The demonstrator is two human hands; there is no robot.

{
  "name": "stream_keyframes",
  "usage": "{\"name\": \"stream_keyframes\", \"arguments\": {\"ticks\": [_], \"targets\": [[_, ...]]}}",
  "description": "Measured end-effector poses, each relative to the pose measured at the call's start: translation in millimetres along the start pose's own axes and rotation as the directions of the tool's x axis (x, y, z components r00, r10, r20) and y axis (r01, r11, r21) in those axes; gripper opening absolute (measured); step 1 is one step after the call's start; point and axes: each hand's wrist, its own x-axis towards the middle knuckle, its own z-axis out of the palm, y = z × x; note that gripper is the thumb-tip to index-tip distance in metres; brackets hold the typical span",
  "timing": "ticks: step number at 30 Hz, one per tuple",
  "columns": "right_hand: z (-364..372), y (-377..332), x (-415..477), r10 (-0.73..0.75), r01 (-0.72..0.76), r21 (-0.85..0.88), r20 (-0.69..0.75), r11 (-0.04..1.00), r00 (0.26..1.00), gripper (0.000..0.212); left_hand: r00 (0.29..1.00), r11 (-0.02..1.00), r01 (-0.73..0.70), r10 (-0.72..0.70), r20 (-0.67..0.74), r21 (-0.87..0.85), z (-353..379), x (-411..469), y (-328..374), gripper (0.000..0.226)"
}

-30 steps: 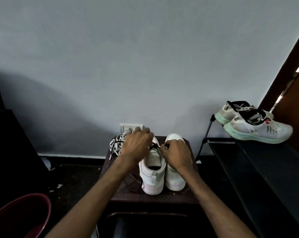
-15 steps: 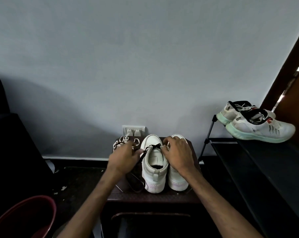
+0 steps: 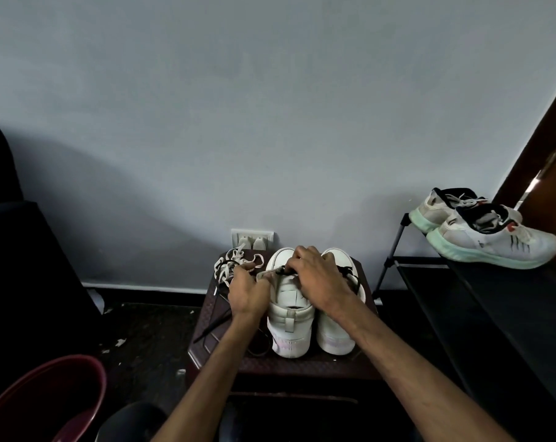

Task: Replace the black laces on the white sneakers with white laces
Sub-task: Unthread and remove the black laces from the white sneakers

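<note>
Dark stool [image 3: 286,366] at grey wall [image 3: 270,122] carries white sneakers [image 3: 291,317], heels twd camera. L hand [image 3: 248,291], fingers curled, grips one sneaker's eyelet flap; R hand [image 3: 318,279] pinches black lace [image 3: 282,270], hiding eyelets. White laces [image 3: 235,266] piled adj. left. Running shoes [image 3: 493,240] on rack [image 3: 461,282], right.

No text or label can be read anywhere
</note>
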Motion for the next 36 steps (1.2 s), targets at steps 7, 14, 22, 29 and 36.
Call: {"name": "stream_keyframes", "arguments": {"ticks": [7, 14, 22, 29, 36], "targets": [[-0.1, -13.1, 10.5, -0.059, 0.059, 0.005, 0.015, 0.998, 0.998, 0.022, 0.986, 0.992, -0.090, 0.102, -0.132, 0.091, 11.8, -17.8, -0.9, 0.028], [-40.8, 27.6, 2.8, -0.092, 0.070, 0.103, 0.223, 0.992, 0.970, 0.014, 0.965, 0.971, -0.160, 0.192, -0.178, 0.178, 12.1, -19.8, 4.8, 0.031], [-24.1, -23.4, 19.6, 0.009, 0.013, -0.120, 0.181, 0.993, 0.983, 0.020, 0.951, 0.956, -0.221, 0.255, -0.177, 0.191, 13.7, -25.5, 3.9, 0.025], [-68.0, 19.9, 9.5, -0.125, 0.122, 0.027, 0.288, 0.992, 0.949, 0.014, 0.943, 0.943, -0.238, 0.282, -0.180, 0.232, 13.2, -23.3, 3.5, 0.024], [-69.7, -0.8, 18.2, 0.028, -0.031, 0.009, 0.273, 0.999, 0.962, 0.038, 0.948, 0.952, -0.228, 0.265, -0.178, 0.205, 18.6, -24.2, 2.3, 0.020]]}}
